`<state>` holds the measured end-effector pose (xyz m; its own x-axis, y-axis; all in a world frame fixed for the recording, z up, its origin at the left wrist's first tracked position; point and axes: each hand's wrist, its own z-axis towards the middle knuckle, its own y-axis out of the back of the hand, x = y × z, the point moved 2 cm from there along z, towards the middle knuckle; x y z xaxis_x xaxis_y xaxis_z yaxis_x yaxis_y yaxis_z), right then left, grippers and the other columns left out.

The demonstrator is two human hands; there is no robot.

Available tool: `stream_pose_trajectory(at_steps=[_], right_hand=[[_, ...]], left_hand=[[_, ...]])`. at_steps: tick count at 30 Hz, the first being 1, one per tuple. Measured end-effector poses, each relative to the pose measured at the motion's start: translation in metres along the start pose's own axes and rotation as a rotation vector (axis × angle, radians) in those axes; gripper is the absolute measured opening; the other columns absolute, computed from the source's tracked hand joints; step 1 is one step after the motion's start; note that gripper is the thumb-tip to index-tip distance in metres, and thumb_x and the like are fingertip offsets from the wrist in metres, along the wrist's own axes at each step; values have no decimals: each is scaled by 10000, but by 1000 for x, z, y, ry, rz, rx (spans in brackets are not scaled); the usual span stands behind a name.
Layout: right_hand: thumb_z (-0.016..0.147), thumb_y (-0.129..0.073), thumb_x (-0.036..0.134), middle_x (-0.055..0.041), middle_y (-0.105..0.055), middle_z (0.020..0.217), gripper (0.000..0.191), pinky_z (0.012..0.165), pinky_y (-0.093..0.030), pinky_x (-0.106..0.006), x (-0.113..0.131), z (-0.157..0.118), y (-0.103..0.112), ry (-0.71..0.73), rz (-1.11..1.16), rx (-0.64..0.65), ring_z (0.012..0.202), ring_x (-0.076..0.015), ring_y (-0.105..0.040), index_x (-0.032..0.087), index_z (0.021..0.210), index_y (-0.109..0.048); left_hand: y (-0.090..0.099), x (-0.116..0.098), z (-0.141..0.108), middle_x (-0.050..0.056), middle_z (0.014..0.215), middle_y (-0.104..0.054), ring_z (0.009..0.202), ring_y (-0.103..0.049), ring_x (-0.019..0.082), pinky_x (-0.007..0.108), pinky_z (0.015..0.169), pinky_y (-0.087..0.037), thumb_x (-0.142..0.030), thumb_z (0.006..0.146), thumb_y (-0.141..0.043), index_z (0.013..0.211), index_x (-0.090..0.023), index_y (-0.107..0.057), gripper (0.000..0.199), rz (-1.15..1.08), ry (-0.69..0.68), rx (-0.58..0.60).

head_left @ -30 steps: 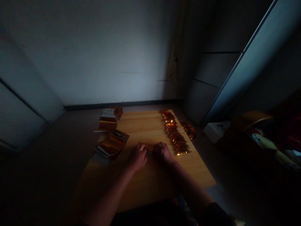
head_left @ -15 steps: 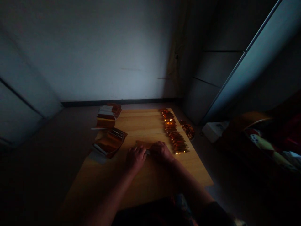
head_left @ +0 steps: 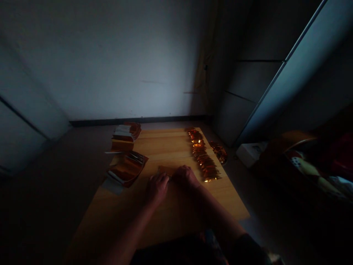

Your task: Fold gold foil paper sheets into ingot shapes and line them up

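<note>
Both my hands work at a sheet of gold foil paper (head_left: 165, 169) on the wooden table (head_left: 162, 145). My left hand (head_left: 158, 186) has its fingers bent and pressed on the sheet's near left part. My right hand (head_left: 186, 176) is closed over the right part, its fingers hiding much of the paper. To the left lie a loose stack of gold-brown foil sheets (head_left: 128, 166) and a second stack (head_left: 125, 136) farther back, some with pale backs showing. On the right a long row of folded shiny foil pieces (head_left: 202, 156) runs along the table's edge.
Beyond the right edge, lower down, sits a heap of shiny foil pieces (head_left: 219, 151). A white box (head_left: 249, 154) stands on the floor farther right, near a dark pile of cloth-like things (head_left: 306, 165). A pale wall (head_left: 132, 73) rises behind the table. The light is dim.
My right hand has shifted slightly left, nearer my left hand. The pale strip that showed between my hands is now mostly covered. The stacks and the row stay as they were.
</note>
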<state>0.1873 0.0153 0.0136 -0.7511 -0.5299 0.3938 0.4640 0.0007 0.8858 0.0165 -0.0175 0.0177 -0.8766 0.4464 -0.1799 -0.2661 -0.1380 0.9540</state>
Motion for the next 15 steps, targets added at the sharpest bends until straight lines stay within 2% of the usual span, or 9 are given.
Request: stream_pose_trajectory(at_steps=[5,10,15], right_hand=[[864,-614,321,-29,-689,891,145,745,-376,-261,0,8,-2,-71,-14,21,827,-164,-565,275,925,-737],[868,-604,344,-28,-687,896,157,748,-367,-262,2,9,-3,-133,-36,55,830,-166,-566,280,909,-742],[874,-592,353,-36,-681,902,171,762,-359,-269,7,9,-6,-213,-61,34,866,-178,-561,279,922,-739]], left_hand=[[1,6,-3,73,1196,-624,1066,-571,217,407,933,-394,-87,817,-443,967,-223,-613,264,-46,-67,-5],[-1,13,-8,76,1212,-616,1106,-549,235,451,972,-380,-79,793,-464,992,-221,-613,286,-77,-105,-41],[-7,17,-13,83,1248,-600,1164,-521,247,482,1001,-362,-79,807,-447,1069,-213,-580,323,-86,-157,-51]])
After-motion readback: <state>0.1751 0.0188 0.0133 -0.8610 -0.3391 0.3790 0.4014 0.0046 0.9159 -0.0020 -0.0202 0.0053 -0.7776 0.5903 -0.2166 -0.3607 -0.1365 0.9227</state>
